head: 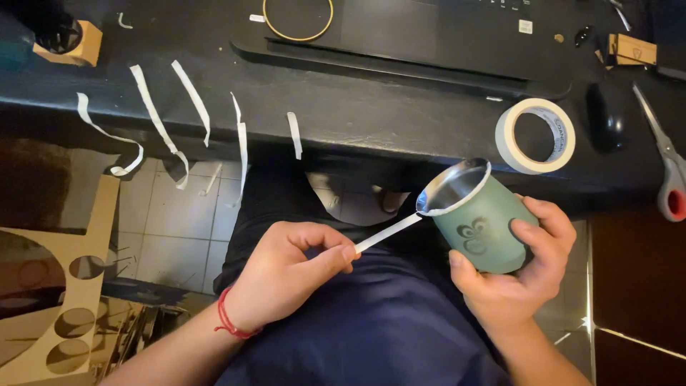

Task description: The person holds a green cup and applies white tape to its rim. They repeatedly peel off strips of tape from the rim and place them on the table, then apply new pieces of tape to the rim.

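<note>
My right hand holds a green metal cup tilted to the left, its shiny inside showing. White tape runs along the cup's rim. My left hand pinches the free end of a thin white tape strip between thumb and forefinger; the strip stretches taut up to the cup's rim. A red cord is tied round my left wrist. Both hands are over my lap, just below the edge of a black desk.
Several cut tape strips hang from the desk edge. A roll of masking tape, a black mouse, scissors, a laptop and a gold hoop lie on the desk. Cut wooden panels stand on the floor at left.
</note>
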